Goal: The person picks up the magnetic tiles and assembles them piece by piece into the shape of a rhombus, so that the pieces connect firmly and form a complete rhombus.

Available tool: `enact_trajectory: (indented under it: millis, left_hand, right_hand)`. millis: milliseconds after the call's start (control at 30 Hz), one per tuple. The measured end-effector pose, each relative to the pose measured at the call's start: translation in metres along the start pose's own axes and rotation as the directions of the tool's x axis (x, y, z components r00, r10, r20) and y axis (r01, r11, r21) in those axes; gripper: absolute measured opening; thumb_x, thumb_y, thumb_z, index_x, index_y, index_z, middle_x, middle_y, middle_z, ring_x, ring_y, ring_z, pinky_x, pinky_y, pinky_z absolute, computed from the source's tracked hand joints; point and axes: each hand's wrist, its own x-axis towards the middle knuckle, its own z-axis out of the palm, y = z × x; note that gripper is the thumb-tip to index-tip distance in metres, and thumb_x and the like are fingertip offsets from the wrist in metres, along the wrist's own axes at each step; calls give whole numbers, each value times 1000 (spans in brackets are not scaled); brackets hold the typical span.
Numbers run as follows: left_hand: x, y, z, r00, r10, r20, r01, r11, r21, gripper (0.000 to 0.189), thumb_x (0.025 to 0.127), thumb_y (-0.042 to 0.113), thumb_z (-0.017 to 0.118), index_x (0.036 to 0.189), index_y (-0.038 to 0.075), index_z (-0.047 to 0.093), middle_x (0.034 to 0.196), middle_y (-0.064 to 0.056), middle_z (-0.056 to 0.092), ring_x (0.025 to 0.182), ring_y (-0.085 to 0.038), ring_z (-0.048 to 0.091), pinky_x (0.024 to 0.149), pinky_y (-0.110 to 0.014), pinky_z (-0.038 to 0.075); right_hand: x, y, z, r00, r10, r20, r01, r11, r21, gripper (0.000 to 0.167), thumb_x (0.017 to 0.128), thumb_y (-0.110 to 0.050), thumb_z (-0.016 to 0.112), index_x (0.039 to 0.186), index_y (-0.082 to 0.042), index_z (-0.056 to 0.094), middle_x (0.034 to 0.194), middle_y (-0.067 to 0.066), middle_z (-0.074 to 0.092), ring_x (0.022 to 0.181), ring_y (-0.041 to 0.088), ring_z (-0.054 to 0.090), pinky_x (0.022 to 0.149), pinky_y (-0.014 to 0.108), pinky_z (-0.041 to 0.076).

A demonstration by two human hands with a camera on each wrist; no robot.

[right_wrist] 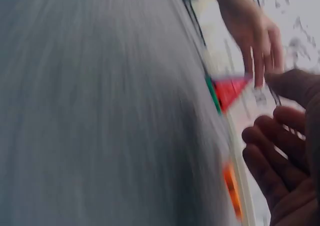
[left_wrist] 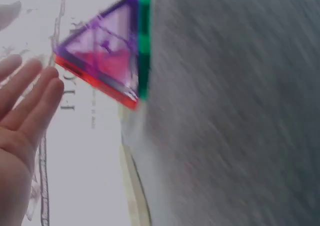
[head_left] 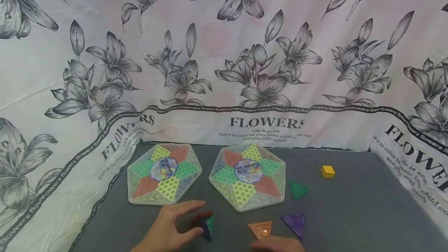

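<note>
On the grey tabletop, translucent triangular tiles in purple, red and green stand together as a small pyramid [head_left: 207,224]. In the left wrist view the pyramid's purple face [left_wrist: 107,41] shows, with a red edge and a green edge. My left hand [head_left: 171,224] is beside it, thumb and fingers spread; the left wrist view shows those fingers fairly straight and apart from the tiles. At the bottom of the head view, my right hand [head_left: 278,244] is partly cut off, close to an orange triangular tile [head_left: 260,228]. Its fingers [right_wrist: 275,151] are loosely bent, holding nothing.
A purple triangular tile [head_left: 295,224] and a green one [head_left: 298,189] lie to the right. Further back sits a yellow block [head_left: 328,172]. Two hexagonal board-game cases [head_left: 164,174] with star patterns lie behind the hands. A flower-printed cloth [head_left: 196,127] borders the table.
</note>
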Motion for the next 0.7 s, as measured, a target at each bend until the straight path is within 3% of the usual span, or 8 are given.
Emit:
enact_trajectory:
  millis: [67,100,233,300,433,700]
  left_hand:
    - [3,6,1,1000,22,17,-20,993,-114,58,94,11,88,148,17,68,140,-5,76,125,-22,75,102,-35,62]
    - [4,10,2,999,19,39,-12,983,-185,59,94,7,86,149,17,67,141,-5,75,127,-22,74,104,-36,62]
    - [12,20,12,989,-4,146,62,917,-393,62,93,-2,82,151,13,66,145,-6,73,132,-25,72,105,-40,62]
    - [16,22,20,984,3,178,73,906,-417,63,93,-2,81,151,15,66,146,-6,73,132,-25,72,106,-39,61]
    - [25,22,38,980,58,192,25,915,-402,63,92,1,84,151,14,67,144,-7,74,129,-28,73,106,-38,61]
    - [46,34,74,964,11,265,107,899,-425,54,97,8,83,148,11,68,143,-15,74,131,-26,72,111,-36,58]
  right_hand:
    - [-6,12,-31,990,-53,133,50,998,26,39,97,1,68,132,-11,77,121,-1,82,109,8,77,83,26,63]
    - [-9,19,-43,984,-93,152,92,996,16,45,94,2,70,137,-10,75,125,0,82,113,9,76,86,26,63]
    - [-21,30,-78,985,-118,123,130,987,-90,60,83,0,82,141,-12,72,131,-3,80,119,7,74,90,22,61]
    - [-26,32,-92,993,-95,77,106,981,-164,65,80,-5,90,141,-16,72,131,-7,79,119,4,73,88,21,60]
    - [-34,31,-107,999,18,-28,-25,970,-244,62,79,-10,97,136,-19,75,128,-11,79,116,0,72,87,21,59]
    - [-34,28,-122,971,210,-111,-233,933,-273,56,84,-20,96,137,-18,76,126,-7,81,112,0,74,87,25,62]
